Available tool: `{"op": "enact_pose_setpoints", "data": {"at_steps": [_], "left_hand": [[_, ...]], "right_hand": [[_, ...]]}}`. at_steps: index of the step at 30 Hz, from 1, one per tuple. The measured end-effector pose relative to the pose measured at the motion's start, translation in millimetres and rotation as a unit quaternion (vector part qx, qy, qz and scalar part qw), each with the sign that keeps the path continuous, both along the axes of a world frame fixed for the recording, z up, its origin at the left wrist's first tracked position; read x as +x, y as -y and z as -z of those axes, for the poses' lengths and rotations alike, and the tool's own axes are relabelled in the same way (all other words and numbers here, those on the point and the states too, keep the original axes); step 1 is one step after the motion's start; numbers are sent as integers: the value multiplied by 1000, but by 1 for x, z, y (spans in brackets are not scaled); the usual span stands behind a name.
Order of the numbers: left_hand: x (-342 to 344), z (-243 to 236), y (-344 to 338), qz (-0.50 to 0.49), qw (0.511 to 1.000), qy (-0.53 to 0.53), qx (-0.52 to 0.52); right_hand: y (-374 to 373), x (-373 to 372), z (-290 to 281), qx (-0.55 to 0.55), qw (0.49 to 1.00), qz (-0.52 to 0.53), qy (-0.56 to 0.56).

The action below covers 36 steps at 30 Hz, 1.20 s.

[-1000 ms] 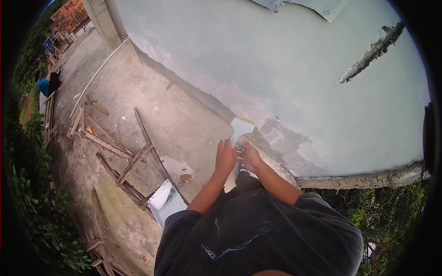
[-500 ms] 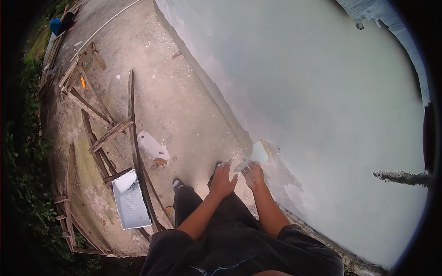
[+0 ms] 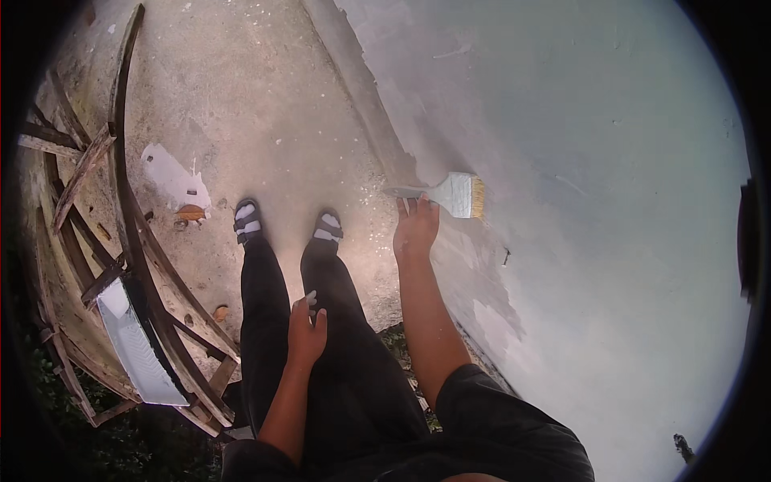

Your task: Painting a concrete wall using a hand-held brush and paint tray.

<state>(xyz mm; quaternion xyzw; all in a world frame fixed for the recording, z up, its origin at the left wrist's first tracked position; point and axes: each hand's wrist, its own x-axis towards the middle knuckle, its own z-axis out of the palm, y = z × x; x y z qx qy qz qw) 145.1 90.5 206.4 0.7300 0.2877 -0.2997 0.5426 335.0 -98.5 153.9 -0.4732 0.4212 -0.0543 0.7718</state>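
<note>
While R hand [image 3: 416, 227] sits just above frame ctr, fingers wrapped on the handle, it's gripping a wide flat paintbrush [image 3: 456, 195]; brush lies approx. horizontal, handle end to L, bristles [image 3: 478, 198] yellowish w/ pale paint on the body, pointing R at the pale grey-green wall [image 3: 610, 249] that fills the R side of frame. Can't tell if bristle tips touch it. L hand [image 3: 307, 333] is lower ctr, in front of the dark trousers [image 3: 263, 289], released & loose, thumb apart from part-bent fingers, whitish stuff on fingertips. Wall near R forearm has patchy, darker/pinkish areas, esp. along its lower edge, which runs diag. from upper ctr to lower ctr. Concrete floor [image 3: 265, 120] upper L to ctr, w/ white specks, a white splotch [image 3: 178, 181] and a brown leaf [image 3: 190, 212] just below it. Feet in dark sandals [image 3: 246, 221] mid-frame, slightly apart. Far L: old timber pieces [image 3: 119, 104], crossed; white ridged paint tray [image 3: 143, 357] lower L, tilted, right beside them. Dark foliage [image 3: 96, 446] at lower L rim.
</note>
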Motion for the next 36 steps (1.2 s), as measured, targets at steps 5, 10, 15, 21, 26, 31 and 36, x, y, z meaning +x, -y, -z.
{"op": "enact_pose_setpoints", "data": {"at_steps": [5,10,15,21,26,31,36], "left_hand": [[4,18,-6,-10,998,-43,-44],[8,29,-18,-2,998,-44,-38],[11,39,-21,0,998,-55,-37],[15,80,-13,-31,994,-82,-69],[30,134,5,-39,992,-81,-88],[13,180,16,74,993,-70,-64],[23,190,36,77,994,-17,-77]], "right_hand": [[11,6,30,-98,994,10,41],[11,-2,66,-98,995,-5,5],[5,-5,101,-48,998,-22,-38],[8,-7,160,-22,997,-14,-68],[6,-7,200,-26,994,-39,-97],[7,-30,226,4,981,-129,-142],[2,-37,225,107,983,-43,-141]]}}
